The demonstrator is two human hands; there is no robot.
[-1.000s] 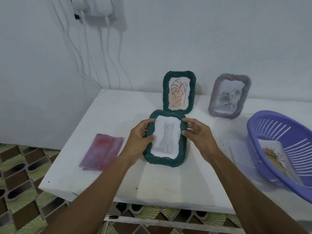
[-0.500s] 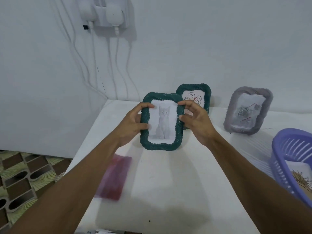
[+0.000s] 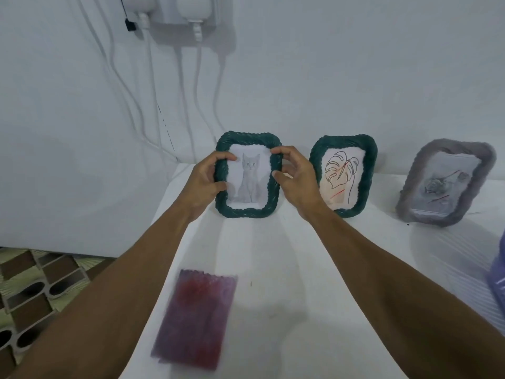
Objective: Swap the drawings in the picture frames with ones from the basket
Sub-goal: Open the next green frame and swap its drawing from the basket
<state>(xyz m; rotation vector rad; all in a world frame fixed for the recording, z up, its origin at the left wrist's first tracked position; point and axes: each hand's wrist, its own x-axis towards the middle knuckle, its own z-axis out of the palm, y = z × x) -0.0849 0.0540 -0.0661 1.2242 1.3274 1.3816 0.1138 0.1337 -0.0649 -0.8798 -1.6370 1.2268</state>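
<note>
White tabletop (image 3: pixel 273 269) fills the near view. A purple-red drawing (image 3: pixel 195 321) lies flat close to its front edge, and a sliver of the blue basket (image 3: pixel 498 280) shows at the far right. Further in, the left hand (image 3: pixel 203 181) curls round the left side of a green rope-edged frame (image 3: pixel 247 213). The right hand (image 3: pixel 296 181) pinches its right side, one finger over the top corner. This frame is upright, its bottom edge apparently on the tabletop, and shows a cat drawing (image 3: pixel 248 179). Near it on the right stands a second green frame (image 3: pixel 345 140) with a leaf drawing (image 3: pixel 341 176), then a grey frame (image 3: pixel 459 144) well apart. Charger cables (image 3: pixel 196 91) hang down the wall behind. The step looks like standing the cat frame in place. It is best to keep both grips until it leans steadily, then let go one hand at a time without nudging its neighbour.
</note>
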